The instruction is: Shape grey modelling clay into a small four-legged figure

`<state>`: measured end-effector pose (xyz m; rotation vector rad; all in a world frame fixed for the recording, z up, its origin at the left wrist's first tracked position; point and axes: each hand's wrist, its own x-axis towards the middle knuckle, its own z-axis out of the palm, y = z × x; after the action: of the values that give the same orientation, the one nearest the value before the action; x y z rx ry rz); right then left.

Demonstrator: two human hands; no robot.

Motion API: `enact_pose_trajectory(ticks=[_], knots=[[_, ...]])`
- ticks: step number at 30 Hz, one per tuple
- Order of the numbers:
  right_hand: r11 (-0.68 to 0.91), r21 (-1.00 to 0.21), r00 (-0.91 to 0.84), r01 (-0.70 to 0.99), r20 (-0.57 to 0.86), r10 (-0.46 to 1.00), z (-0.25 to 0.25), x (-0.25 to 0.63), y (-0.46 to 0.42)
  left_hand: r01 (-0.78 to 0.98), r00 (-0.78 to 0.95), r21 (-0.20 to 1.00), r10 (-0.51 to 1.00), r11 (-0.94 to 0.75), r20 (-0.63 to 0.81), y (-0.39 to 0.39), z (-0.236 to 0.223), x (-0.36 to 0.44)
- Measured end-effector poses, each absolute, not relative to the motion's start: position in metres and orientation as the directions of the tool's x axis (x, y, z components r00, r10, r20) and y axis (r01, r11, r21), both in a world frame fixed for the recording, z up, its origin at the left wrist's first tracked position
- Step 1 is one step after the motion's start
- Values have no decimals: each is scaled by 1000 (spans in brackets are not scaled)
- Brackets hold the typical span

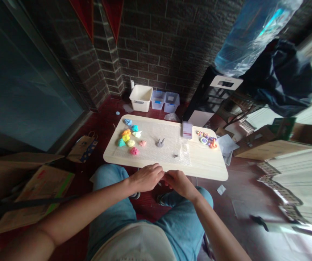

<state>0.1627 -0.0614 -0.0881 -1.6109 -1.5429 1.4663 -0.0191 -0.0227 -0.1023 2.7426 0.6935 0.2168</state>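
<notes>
My left hand (148,177) and my right hand (179,183) meet in front of the table's near edge, fingertips curled and pressed together. Whatever is between the fingers is too small or too hidden to make out. Beyond them on the table (208,170) lies a grey clay-like piece (160,143) with two upright prongs. A small dark piece (175,156) is nearer to my right hand. Several soft-looking coloured lumps sit at the left, among them a pink lump (134,150), a green lump (121,143), an orange lump (126,132) and a blue lump (128,122).
Bubble wrap (169,130) covers the table's middle. At its right are a blurred card-like rectangle (187,130) and several small colourful shapes (212,143). A white bin (141,98) and clear boxes (171,102) stand behind; a water dispenser (204,98) is back right, cardboard boxes (36,195) left.
</notes>
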Motion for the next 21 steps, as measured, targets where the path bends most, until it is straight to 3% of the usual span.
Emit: enact_pose_trajectory(ticks=[6, 11, 16, 21], knots=[[-212, -924, -182, 317, -279, 943, -102, 172, -56, 509, 792, 518, 610, -687, 30, -15, -117, -13], [-128, -968, 30, 216, -124, 992, -105, 208, -42, 521, 606, 771, 795, -365, -34, 15, -130, -17], [-95, -928, 214, 361, -16, 977, -132, 244, -11, 270, 442, 955, 865, 123, -237, 26, -146, -17], [-109, -769, 169, 630, -1, 986, -185, 251, 25, -74, 438, 859, 790, 507, -429, 22, -151, -13]])
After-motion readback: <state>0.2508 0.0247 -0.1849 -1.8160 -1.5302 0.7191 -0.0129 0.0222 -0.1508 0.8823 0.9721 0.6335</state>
